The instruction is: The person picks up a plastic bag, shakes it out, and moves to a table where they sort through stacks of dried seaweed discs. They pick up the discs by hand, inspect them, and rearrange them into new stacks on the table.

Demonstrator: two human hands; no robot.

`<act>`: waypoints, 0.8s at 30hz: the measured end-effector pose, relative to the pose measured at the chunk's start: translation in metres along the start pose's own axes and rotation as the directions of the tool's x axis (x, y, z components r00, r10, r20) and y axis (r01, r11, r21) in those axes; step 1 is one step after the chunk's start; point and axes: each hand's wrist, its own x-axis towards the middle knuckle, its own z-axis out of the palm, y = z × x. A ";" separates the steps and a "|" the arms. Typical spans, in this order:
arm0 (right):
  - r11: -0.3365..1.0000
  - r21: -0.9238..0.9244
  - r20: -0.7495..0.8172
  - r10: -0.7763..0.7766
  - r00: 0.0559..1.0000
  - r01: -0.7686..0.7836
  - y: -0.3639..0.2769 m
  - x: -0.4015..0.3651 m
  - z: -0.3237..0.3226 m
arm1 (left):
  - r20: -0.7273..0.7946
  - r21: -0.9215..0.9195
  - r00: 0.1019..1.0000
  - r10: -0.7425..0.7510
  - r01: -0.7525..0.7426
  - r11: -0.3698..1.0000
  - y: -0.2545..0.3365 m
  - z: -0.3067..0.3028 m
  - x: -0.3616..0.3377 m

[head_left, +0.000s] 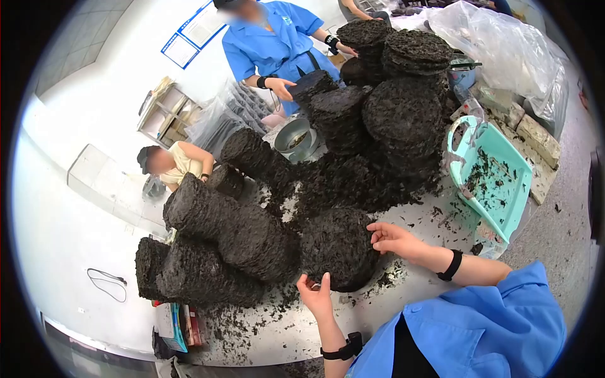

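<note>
In front of me stands a short stack of dark round cakes (337,249) with a rough, flaky surface, like pressed dried leaf or seaweed. Against its near left rim are the fingertips of my left hand (315,295), thumb and fingers apart. My right hand (396,241) meets the right rim of the same stack, its fingers bent but loosely spread. Neither hand visibly lifts a cake. Left of this stack, longer stacks of such cakes (249,242) lie on their sides and lean together. Dark loose flakes (340,183) are heaped behind it.
A turquoise basket (522,208) holding flakes stands at right. Tall cake stacks (403,116) rise at the back, near a grey bowl (296,140). A co-worker in blue (277,44) touches a stack; another person in yellow (189,162) is at left. Scraps litter the white table (283,343).
</note>
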 end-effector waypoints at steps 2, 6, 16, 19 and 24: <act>1.000 -0.005 0.058 -0.009 0.998 0.009 -0.002 0.004 -0.001 | 0.023 -0.300 0.992 -0.120 0.121 0.946 0.007 -0.005 0.002; 0.997 0.060 0.047 -0.049 0.998 0.046 -0.008 -0.001 0.010 | 0.052 -0.694 0.964 -0.261 0.223 0.685 0.042 -0.016 0.013; 0.998 0.061 -0.187 0.028 0.982 -0.017 0.025 -0.017 -0.045 | 0.273 0.245 0.707 0.652 -0.707 0.664 0.066 -0.015 -0.007; 1.000 -0.011 -0.206 -0.017 0.978 0.015 0.028 -0.009 -0.047 | 0.339 0.147 0.673 0.657 -0.728 0.670 0.046 -0.019 -0.019; 0.985 -0.067 -0.280 0.133 0.951 -0.158 -0.009 0.034 -0.028 | 0.039 -0.427 0.971 -0.234 0.228 0.875 -0.015 -0.030 0.024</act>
